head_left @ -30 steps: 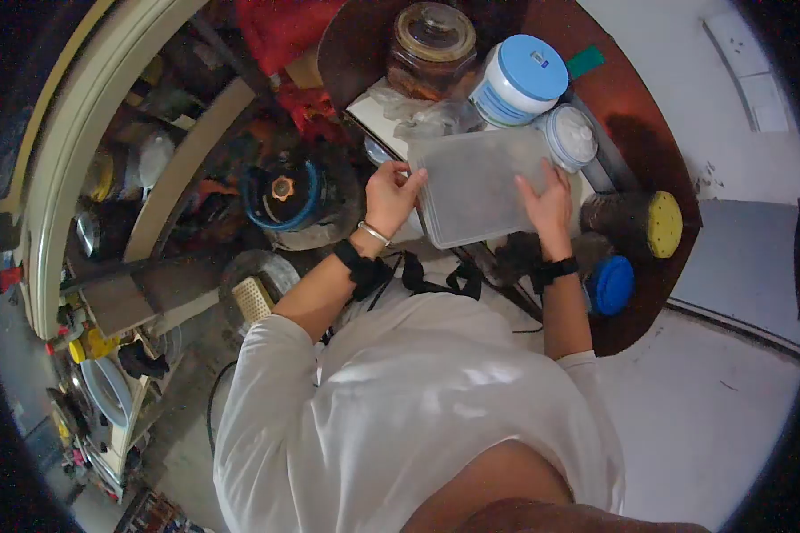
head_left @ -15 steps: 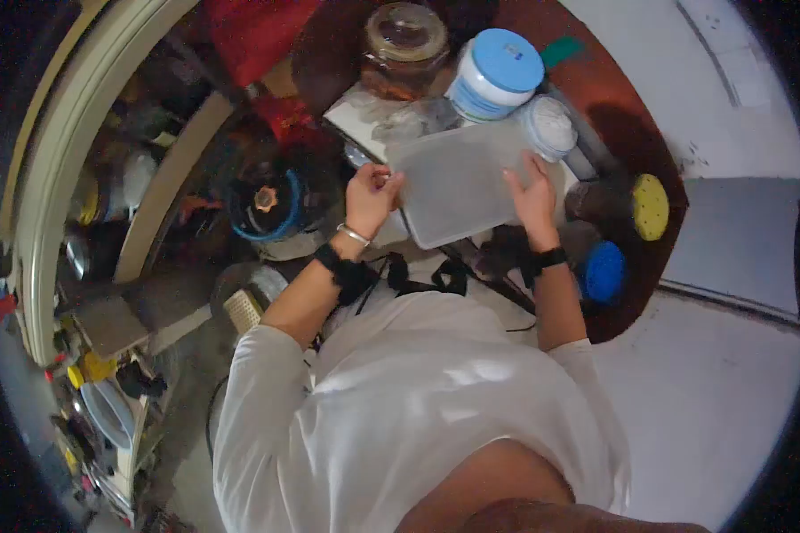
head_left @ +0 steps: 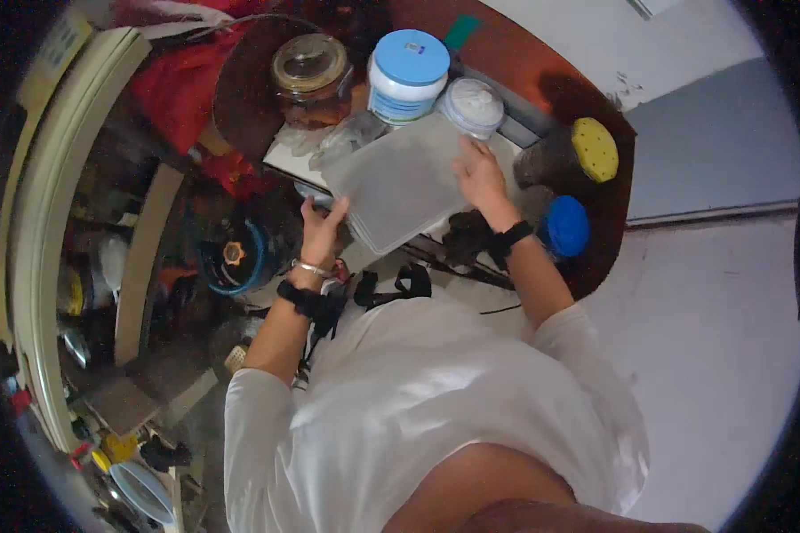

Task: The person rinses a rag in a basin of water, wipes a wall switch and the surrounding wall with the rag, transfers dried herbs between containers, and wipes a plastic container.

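A flat, rectangular, translucent plastic lid (head_left: 400, 191) lies tilted in front of me, over the edge of a white surface. My right hand (head_left: 483, 182) grips its right edge, with the fingertips by the far corner. At the left edge is my left hand (head_left: 322, 229), thumb and fingers spread apart, the thumb close to or touching the rim. Just beyond the lid stand a white tub with a blue lid (head_left: 409, 75) and a small white-topped jar (head_left: 473, 108). A crumpled clear plastic bag (head_left: 351, 138) sits by its far left corner.
A lidded glass jar (head_left: 309, 80) stands at the back. On the right are a dark jar with a yellow lid (head_left: 594, 151) and another with a blue lid (head_left: 566, 226), near the brown table's edge (head_left: 627, 191). Cluttered shelves (head_left: 147, 266) fill the left.
My left hand has loosened its pinch on the lid's left edge and spread its fingers. The right hand stays at the right edge. The view has shifted, moving the scene left.
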Tool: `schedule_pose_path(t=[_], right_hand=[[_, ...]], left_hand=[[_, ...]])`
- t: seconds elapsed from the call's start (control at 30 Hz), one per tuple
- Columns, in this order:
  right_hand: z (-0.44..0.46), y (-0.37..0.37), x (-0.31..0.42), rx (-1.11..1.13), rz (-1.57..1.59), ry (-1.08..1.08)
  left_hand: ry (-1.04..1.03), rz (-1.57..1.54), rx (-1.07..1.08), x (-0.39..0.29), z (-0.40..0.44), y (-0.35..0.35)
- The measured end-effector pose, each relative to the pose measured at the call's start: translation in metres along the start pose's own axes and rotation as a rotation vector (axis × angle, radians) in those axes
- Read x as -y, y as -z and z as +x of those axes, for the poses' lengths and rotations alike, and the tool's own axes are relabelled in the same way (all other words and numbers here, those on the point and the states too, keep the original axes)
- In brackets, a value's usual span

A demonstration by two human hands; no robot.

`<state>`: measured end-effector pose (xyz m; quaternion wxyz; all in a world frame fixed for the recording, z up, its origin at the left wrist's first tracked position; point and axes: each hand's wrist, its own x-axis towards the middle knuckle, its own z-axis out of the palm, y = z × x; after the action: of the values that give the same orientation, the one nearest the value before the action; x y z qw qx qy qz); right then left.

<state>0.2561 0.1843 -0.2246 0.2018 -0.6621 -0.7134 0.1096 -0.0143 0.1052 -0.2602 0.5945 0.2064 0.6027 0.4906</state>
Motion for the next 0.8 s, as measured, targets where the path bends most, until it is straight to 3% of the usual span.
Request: schedule_pose_path(t=[0.03,0.07,0.13,0.17,0.23,0.4,0.47,0.6,0.67,0.7,0.77,0.8], right_hand=[[-0.005,0.005,0.006,-0.069,0.026,0.025],[-0.014,0.01,0.007,-0.137,0.052,0.045],[-0.036,0.013,0.004,-0.157,0.022,0.001],[-0.048,0.014,0.004,-0.166,-0.003,-0.016],[-0.082,0.006,-0.005,-0.156,0.03,-0.058],[-0.125,-0.026,-0.006,-0.07,-0.097,-0.128],[-0.121,-0.028,-0.006,0.241,-0.017,-0.191],[-0.1,0.014,0.007,0.387,0.277,-0.399],[-0.102,0.027,0.004,-0.165,0.68,-0.183],[-0.096,0.036,0.013,-0.168,0.684,-0.193],[-0.068,0.053,0.029,-0.428,0.356,-0.025],[-0.062,0.031,0.025,-0.371,0.338,-0.018]], left_hand=[[0.073,-0.134,0.207,0.009,0.004,0.006],[0.083,-0.12,0.225,0.014,0.003,0.007],[0.351,-0.117,0.291,0.005,-0.007,0.005],[0.356,-0.103,0.303,0.006,-0.007,0.004],[0.302,-0.264,0.395,0.01,-0.003,0.002],[0.156,-0.219,0.444,0.012,0.001,-0.009],[0.128,-0.2,0.506,0.017,0.009,-0.008],[-0.017,-0.152,0.47,0.017,0.012,0.0],[-0.073,-0.137,0.455,0.007,0.004,0.006],[-0.058,-0.146,0.446,0.0,-0.002,0.006],[-0.044,-0.152,0.456,-0.003,-0.005,0.005],[-0.037,-0.156,0.46,0.0,-0.003,0.005]])
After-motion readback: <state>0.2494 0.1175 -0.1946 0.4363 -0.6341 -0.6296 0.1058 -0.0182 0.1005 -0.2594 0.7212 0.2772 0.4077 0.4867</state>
